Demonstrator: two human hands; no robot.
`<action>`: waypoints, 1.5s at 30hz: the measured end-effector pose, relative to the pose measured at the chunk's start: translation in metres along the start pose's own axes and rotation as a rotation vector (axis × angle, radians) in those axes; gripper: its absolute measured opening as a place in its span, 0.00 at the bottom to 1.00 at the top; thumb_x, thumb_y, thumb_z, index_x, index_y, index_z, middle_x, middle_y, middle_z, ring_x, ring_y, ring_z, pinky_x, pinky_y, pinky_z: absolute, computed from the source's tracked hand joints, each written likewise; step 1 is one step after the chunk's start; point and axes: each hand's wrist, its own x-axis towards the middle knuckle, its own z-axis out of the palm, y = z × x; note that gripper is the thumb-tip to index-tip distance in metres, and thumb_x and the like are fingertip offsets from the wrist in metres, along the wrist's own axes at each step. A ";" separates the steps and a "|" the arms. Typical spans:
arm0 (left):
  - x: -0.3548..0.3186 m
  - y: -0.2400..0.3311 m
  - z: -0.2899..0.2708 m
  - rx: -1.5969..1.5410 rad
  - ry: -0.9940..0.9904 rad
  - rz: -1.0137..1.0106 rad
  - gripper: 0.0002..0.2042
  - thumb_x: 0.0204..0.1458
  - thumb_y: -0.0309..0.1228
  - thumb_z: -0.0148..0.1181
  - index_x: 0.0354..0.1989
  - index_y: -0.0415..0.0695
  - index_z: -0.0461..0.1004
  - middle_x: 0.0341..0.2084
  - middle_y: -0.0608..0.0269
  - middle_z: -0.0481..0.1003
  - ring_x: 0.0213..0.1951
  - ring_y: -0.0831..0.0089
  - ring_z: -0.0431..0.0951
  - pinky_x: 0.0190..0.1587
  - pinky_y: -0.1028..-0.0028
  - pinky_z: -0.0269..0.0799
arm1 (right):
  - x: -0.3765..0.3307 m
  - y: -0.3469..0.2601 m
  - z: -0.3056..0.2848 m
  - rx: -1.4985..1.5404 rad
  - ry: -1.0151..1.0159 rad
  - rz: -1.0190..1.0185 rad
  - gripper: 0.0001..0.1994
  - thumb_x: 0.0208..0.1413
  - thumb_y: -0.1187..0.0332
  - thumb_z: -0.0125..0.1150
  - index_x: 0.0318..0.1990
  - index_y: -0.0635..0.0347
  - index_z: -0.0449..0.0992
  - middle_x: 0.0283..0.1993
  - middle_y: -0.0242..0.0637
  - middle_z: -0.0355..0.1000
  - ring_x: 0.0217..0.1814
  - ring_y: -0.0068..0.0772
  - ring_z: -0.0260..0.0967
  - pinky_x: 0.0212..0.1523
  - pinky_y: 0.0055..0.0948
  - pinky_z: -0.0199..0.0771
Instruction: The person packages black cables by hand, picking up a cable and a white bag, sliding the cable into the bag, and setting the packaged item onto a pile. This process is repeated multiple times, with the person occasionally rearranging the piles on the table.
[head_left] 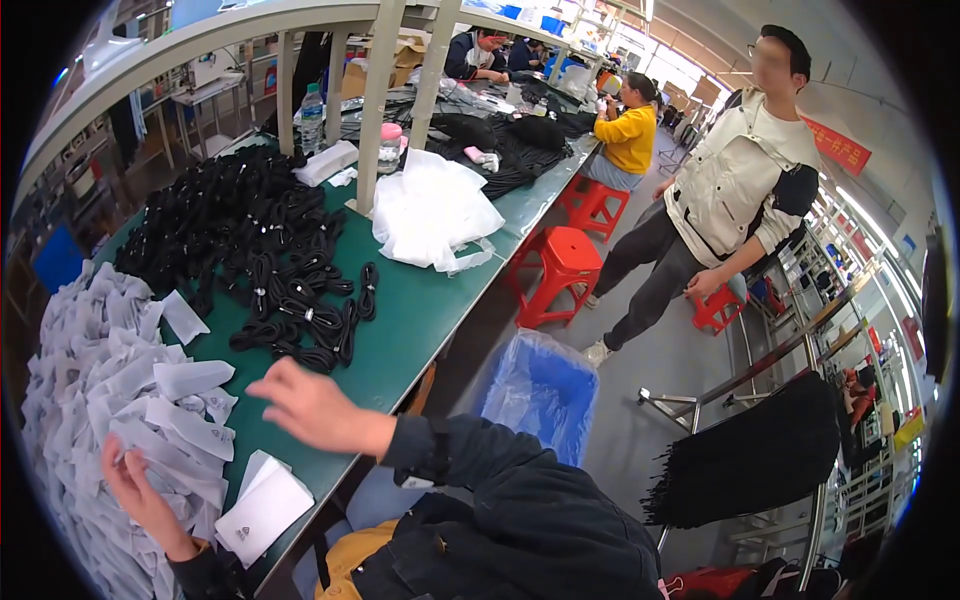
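My left hand (145,498) is at the edge of a large heap of whitish, translucent plastic bags (120,370), fingers apart and nothing visible in them. Above the green table's near edge hovers my right hand (308,405), slightly blurred, its fingers stretched out toward the heap. It appears to hold nothing. Between the two hands and the table edge lies a small stack of flat white bags (265,510). Coiled black cables (305,310), tied in bundles, are spread just beyond my right hand. Behind them rises a bigger pile of black cable bundles (230,210).
A white plastic bag (430,215) sits by the table's metal post (380,110). Right of the table stand a blue lined bin (545,390) and a red stool (555,270). A person (740,190) stands in the aisle. Black cables hang on a rack (760,450) at right.
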 end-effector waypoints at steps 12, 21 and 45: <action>-0.110 -0.006 0.067 0.486 -0.643 0.234 0.08 0.44 0.17 0.61 0.33 0.36 0.70 0.32 0.50 0.68 0.35 0.52 0.71 0.35 0.63 0.67 | -0.029 0.071 0.015 -0.650 -0.071 0.018 0.13 0.43 0.72 0.62 0.37 0.66 0.71 0.35 0.45 0.64 0.41 0.44 0.64 0.38 0.35 0.66; -0.122 -0.017 0.061 0.456 -0.497 0.237 0.05 0.48 0.18 0.59 0.30 0.35 0.68 0.28 0.48 0.67 0.32 0.50 0.70 0.35 0.62 0.66 | -0.057 0.058 0.032 -0.385 -0.033 0.088 0.13 0.47 0.73 0.61 0.42 0.68 0.75 0.36 0.45 0.73 0.39 0.47 0.71 0.40 0.37 0.74; -0.114 0.004 0.065 0.324 -0.587 0.294 0.05 0.49 0.18 0.57 0.31 0.36 0.68 0.30 0.49 0.66 0.35 0.48 0.68 0.37 0.58 0.65 | -0.078 -0.001 0.001 0.370 -0.397 0.125 0.12 0.54 0.67 0.67 0.46 0.57 0.79 0.36 0.39 0.74 0.38 0.39 0.75 0.37 0.35 0.75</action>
